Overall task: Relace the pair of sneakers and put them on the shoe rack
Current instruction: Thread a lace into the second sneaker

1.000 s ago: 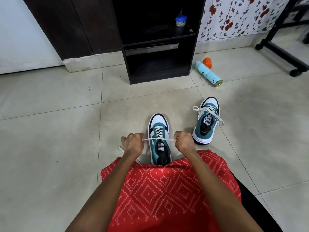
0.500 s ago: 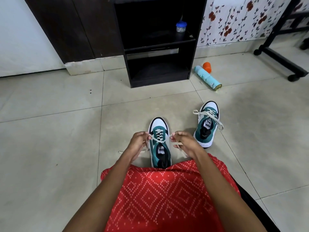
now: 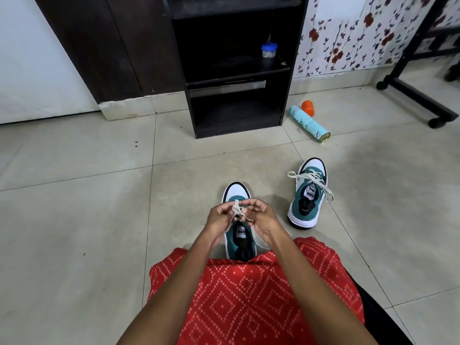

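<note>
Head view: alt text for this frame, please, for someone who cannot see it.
The left hand and right hand pinch the white lace over a teal-and-white sneaker on the tiled floor. Its mate stands to the right, already laced; a black shoe rack stands beyond.

Smooth, faintly glossy tile floor [image 3: 74, 220]; matt dark wood rack [image 3: 236, 131]; cloth lace [image 3: 235, 207]
</note>
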